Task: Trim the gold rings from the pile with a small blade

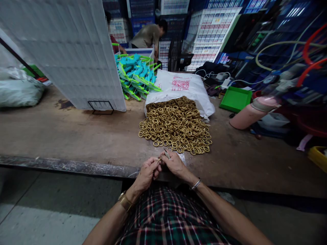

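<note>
Just over the table's front edge, my two hands meet. My left hand (148, 173) is closed, pinching a gold-coloured ring (159, 160) between thumb and fingertips. Wrapped round a small knife (167, 154) is my right hand (176, 166); the short grey blade pokes out past the fingers, and its handle is hidden. The right fingertips are close to the ring, but I cannot tell whether they touch it. Directly beyond my hands lies a heap of gold-coloured rings (176, 126), spilling from the mouth of a white sack (196, 86) with red print.
A white ribbed panel (94, 58) stands at the left by a plastic bag (20, 88). Behind are turquoise and green plastic pieces (138, 73) and two people near stacked crates (212, 27). Right: a green tray (235, 99), a pink cylinder (246, 114) and hoses.
</note>
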The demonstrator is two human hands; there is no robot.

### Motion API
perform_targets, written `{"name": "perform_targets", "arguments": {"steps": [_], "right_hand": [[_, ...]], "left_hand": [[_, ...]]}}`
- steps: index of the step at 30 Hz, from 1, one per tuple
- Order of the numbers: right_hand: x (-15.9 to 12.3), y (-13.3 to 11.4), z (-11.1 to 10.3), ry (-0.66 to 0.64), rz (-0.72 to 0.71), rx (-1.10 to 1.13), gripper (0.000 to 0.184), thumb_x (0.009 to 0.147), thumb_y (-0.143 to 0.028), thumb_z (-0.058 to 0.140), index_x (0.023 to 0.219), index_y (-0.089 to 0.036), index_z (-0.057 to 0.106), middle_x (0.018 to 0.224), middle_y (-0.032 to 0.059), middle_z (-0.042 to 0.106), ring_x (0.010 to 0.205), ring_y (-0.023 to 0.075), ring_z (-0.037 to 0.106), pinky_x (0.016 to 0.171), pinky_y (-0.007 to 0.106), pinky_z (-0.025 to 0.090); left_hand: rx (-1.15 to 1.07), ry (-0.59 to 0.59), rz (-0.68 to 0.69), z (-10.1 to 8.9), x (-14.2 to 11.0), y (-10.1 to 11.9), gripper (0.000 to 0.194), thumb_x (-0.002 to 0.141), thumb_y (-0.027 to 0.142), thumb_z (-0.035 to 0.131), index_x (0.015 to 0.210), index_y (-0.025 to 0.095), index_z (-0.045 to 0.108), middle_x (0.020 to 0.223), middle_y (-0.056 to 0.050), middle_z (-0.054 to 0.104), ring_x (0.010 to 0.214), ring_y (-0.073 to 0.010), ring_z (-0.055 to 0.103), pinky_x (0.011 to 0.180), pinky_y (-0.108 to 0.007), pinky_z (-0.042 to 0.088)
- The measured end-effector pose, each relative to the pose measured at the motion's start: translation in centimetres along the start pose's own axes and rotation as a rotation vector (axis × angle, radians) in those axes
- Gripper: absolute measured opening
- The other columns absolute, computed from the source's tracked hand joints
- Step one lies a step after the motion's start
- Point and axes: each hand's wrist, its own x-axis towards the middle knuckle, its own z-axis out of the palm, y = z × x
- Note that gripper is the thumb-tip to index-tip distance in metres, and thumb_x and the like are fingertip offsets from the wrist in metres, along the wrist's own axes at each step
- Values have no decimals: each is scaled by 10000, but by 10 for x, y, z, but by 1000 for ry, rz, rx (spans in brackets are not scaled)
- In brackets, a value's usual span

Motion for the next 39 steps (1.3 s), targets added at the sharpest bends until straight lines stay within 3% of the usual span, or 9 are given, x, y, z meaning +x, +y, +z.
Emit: {"name": "perform_targets", "arguments": {"steps": [4, 7, 11, 23, 34, 39], "right_hand": [[-3, 6, 1, 28, -39, -193, 216, 805, -233, 364, 627, -182, 475, 567, -21, 472, 534, 106, 417, 526, 213, 288], [-8, 9, 2, -38, -126, -398, 137, 739, -145, 395, 674, -183, 509, 585, -11, 500, 543, 113, 417, 537, 223, 260], [-14, 9, 3, -89, -185, -558, 212, 666, -82, 409, 785, -178, 556, 639, 14, 564, 561, 124, 437, 549, 235, 245], [-13, 7, 4, -105, -136, -688, 281, 669, -90, 393, 876, -158, 570, 720, 46, 621, 600, 140, 487, 560, 250, 239], [-7, -3, 0, -251, -55, -778, 275, 727, -113, 423, 939, -161, 591, 750, 76, 650, 667, 166, 570, 568, 254, 268], [9, 0, -3, -211, -1, -860, 260, 764, -142, 418, 968, -141, 579, 781, 93, 654, 696, 175, 579, 574, 249, 287]], "left_hand": [[-17, 21, 7, 0, 0, -1, 313, 753, 466, 573, 743, 160, 506, 551, 62, 469, 377, -25, 304, 378, -178, 218], [-13, 33, 21, 0, 0, -2, 305, 763, 460, 565, 756, 162, 504, 557, 60, 469, 381, -25, 293, 378, -173, 216], [-11, 41, 33, 0, 1, -4, 299, 762, 460, 564, 788, 170, 496, 606, 48, 507, 396, -29, 304, 372, -164, 220], [145, 80, 53, 2, 0, -3, 342, 790, 512, 491, 758, 172, 481, 481, 81, 392, 380, -46, 281, 375, -172, 234], [208, 107, 117, 3, -6, 0, 366, 777, 529, 502, 694, 177, 447, 494, 85, 339, 405, -43, 264, 397, -181, 218], [184, -21, 105, 14, -26, 15, 334, 795, 492, 513, 720, 168, 483, 515, 64, 404, 412, -43, 320, 402, -181, 245]]}}
